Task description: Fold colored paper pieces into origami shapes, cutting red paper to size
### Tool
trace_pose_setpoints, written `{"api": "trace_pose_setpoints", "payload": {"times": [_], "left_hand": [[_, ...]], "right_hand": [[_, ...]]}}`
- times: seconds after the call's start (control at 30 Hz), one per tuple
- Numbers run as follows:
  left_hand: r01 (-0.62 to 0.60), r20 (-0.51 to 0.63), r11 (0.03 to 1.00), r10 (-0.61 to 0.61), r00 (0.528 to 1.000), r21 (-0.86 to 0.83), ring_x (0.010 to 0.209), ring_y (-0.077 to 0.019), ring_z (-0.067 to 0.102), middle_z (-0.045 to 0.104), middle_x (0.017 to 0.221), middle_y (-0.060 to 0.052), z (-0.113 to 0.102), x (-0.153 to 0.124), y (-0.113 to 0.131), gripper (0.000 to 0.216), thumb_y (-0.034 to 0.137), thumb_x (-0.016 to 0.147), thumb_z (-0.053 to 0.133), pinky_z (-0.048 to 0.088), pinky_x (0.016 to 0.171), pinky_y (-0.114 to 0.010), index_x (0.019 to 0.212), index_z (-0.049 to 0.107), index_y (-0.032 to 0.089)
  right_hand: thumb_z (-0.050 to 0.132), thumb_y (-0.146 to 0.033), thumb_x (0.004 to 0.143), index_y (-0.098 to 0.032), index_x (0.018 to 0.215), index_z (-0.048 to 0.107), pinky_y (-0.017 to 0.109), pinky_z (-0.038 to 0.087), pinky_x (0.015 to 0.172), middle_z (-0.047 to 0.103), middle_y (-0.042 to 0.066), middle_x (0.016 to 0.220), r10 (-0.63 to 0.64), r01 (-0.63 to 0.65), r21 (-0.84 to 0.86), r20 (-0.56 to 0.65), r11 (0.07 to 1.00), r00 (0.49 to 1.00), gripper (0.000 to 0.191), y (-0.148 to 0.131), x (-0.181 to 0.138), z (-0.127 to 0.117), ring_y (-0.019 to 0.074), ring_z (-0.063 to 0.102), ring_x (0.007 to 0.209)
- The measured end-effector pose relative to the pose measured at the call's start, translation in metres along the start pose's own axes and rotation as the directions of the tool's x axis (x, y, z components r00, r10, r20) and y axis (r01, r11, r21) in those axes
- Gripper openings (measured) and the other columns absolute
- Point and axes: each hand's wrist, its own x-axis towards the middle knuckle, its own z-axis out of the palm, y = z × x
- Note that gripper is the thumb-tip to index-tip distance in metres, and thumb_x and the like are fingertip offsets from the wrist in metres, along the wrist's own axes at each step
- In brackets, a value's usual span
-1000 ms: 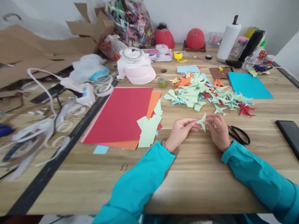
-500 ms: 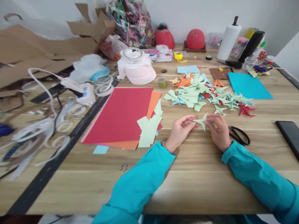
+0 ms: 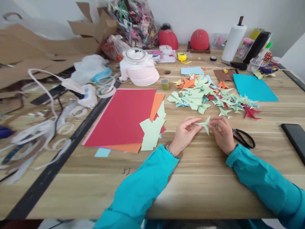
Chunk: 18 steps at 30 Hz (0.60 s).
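Observation:
A small pale green folded paper bird [image 3: 205,124] with pointed wings is held just above the wooden table, between my two hands. My left hand [image 3: 186,133] pinches its left tip between thumb and fingers. On the other side, my right hand [image 3: 222,133] pinches the right end, and its fingers hide that part. Beyond my hands lies a heap of folded paper pieces [image 3: 194,97], mostly pale green with some orange, blue and red. One red folded piece [image 3: 252,112] lies at the heap's right edge. Black-handled scissors [image 3: 245,139] lie beside my right hand, partly hidden by it.
Red paper sheets [image 3: 121,117] lie left of my hands, with green cut paper [image 3: 152,135] on their corner. A phone [image 3: 294,140] lies at the right. Behind are a spool [image 3: 165,84], a blue sheet [image 3: 254,87] and a yellow tape measure [image 3: 181,57]. Cables [image 3: 57,127] clutter the left.
The paper bird has shifted very slightly to the left and turned a little between my fingers. Both hands keep their pinch, and the other things stay where they were.

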Motion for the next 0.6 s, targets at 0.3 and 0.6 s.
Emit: {"api": "trace_pose_setpoints", "payload": {"times": [0.3,0.6], "left_hand": [[0.137,0.106,0.99,-0.134,0.985,-0.031,0.067,-0.0158,0.067,0.072,0.08,-0.006,0.0013,-0.0013,-0.0042,0.02,0.032,0.072,0.074,0.057,0.067,-0.029,0.083,0.074,0.016],[0.155,0.02,0.988,-0.155,0.988,-0.019,0.062,-0.0147,0.066,0.071,0.07,-0.003,0.0005,0.0002,-0.0004,0.017,0.029,0.071,0.072,0.055,0.064,-0.028,0.081,0.073,0.016]], "right_hand": [[0.064,-0.024,0.084,-0.024,0.095,0.06,0.037,0.05,0.079,0.058,0.005,0.099,-0.063,0.059,0.061,0.063,0.996,0.996,0.011,-0.004,-0.0009,-0.0014,0.0201,0.058,0.092],[0.058,-0.025,0.088,-0.025,0.1,0.063,0.035,0.051,0.074,0.061,0.006,0.098,-0.011,0.01,0.132,0.008,0.991,1.0,0.012,-0.0083,-0.0003,-0.0044,0.0195,0.059,0.089]]}}
